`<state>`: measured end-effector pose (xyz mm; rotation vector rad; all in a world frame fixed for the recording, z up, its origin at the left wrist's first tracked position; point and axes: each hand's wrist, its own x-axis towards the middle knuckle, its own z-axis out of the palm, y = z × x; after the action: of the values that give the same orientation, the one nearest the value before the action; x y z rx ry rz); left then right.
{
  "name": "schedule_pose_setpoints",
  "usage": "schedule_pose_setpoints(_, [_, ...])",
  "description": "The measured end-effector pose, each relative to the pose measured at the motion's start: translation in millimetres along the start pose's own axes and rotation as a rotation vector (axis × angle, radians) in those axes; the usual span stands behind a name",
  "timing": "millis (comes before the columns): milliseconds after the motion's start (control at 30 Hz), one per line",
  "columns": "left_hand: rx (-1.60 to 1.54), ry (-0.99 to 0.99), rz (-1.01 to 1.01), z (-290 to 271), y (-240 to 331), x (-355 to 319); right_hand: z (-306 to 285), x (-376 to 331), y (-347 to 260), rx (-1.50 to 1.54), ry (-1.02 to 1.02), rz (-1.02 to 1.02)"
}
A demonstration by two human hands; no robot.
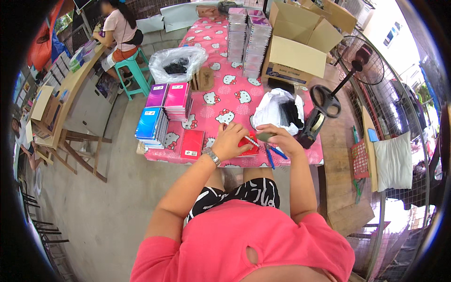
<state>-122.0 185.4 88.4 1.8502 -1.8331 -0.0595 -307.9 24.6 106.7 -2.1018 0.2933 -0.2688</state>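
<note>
At the near edge of the table, a red spiral notebook [250, 151] lies partly hidden under both hands. My left hand [229, 142] is closed over its left side, fingers bent and thumb on the cover. A thin light strip with dark marks [251, 140] slants between the hands; whether it is the coil binding I cannot tell. Fingers of my right hand [283, 140] curl around a dull green object [265, 137] of unclear kind, just above the notebook's right side. Blue-handled pliers [271, 158] rest beside the notebook, below my right hand. Another red notebook [192, 144] lies flat at the left.
Stacked notebooks in blue [149, 123], purple and pink stand left. A white bag [272, 112] with black pieces and a tape dispenser [311, 129] sit right, near a fan [359, 61]. Farther back are tall notebook stacks [253, 44] and an open carton [293, 58]. Another person sits far left.
</note>
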Motion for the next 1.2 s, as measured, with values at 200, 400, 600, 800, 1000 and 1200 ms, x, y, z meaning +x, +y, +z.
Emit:
schedule_pose_setpoints(200, [-0.004, 0.041, 0.007, 2.1, -3.2, -0.8, 5.6, 4.1, 5.9, 0.113, -0.034, 0.172])
schedule_pose_setpoints(400, [-0.026, 0.054, 0.003, 0.7, -3.3, -3.5, 11.7, 6.9, -2.1, 0.353, -0.005, 0.133])
schedule_pose_setpoints(600, [-0.093, 0.05, -0.025, -5.0, -1.2, -1.4, 8.8, 10.3, -3.8, 0.642, -0.062, 0.042])
schedule_pose_setpoints(800, [-0.168, 0.11, -0.03, -10.7, -30.6, -1.2, 11.8, 22.6, -22.8, 0.961, -0.125, -0.07])
schedule_pose_setpoints(1000, [-0.252, 0.043, -0.092, -7.5, -46.0, 0.9, 11.8, 36.5, -12.3, 0.532, -0.06, 0.01])
schedule_pose_setpoints(1200, [-0.39, 0.038, -0.072, -4.5, -46.3, 4.1, 13.0, 43.8, -13.0, 0.272, -0.085, 0.272])
